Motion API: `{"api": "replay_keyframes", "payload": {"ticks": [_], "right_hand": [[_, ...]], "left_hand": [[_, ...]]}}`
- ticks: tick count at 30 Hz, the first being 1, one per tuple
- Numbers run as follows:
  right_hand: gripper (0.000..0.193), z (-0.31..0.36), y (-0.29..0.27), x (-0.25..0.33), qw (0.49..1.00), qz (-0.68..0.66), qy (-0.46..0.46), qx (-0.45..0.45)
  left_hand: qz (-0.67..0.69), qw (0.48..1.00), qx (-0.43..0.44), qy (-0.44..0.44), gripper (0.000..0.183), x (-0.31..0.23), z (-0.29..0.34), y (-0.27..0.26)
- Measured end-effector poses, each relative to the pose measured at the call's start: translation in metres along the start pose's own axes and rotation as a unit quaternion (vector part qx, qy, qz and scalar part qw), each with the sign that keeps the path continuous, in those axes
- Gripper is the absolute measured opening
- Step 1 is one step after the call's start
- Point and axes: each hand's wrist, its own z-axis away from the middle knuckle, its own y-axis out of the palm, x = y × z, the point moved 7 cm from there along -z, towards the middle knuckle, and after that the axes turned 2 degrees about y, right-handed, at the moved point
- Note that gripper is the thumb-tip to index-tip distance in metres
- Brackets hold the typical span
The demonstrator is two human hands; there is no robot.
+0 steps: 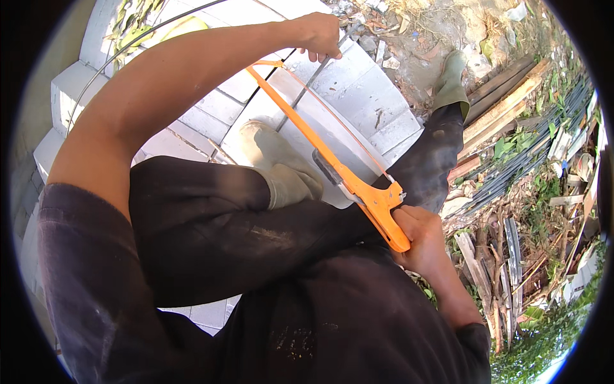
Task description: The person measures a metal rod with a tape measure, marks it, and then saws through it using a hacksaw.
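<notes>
My right hand (419,238) is closed around the handle of an orange hacksaw (300,128), near my right thigh. The saw slants away to the upper left, and its thin blade (339,123) crosses a thin dark rod (299,97). Whether the blade touches the rod, I cannot tell. Farther out, my left hand (320,37) is closed on this rod near its upper end. Pale grey blocks (377,96) lie beneath the saw and the rod. The fingers of my right hand are partly hidden behind the saw's handle.
One boot (272,150) rests on the blocks, the other boot (452,83) on the rubble ground. To the right lie wooden planks (505,102), a bundle of dark rods (511,176) and broken wood (489,275). A long black rod (137,40) arcs past at the upper left.
</notes>
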Motion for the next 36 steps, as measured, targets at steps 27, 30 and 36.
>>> {"api": "replay_keyframes", "payload": {"ticks": [27,30,36], "right_hand": [[0.026,-0.014,0.002,0.018,0.996,0.050,0.051,0.047],[0.027,-0.018,0.002,0.021,0.996,0.048,0.051,0.047],[0.027,-0.006,0.001,0.029,0.996,0.041,0.063,0.045]], "left_hand": [[0.424,0.902,-0.038,-0.072,0.063,-0.004,-0.042,0.050],[0.351,0.933,-0.061,-0.052,0.065,-0.011,-0.041,0.046],[0.319,0.943,-0.084,-0.051,0.068,-0.013,-0.036,0.043]]}}
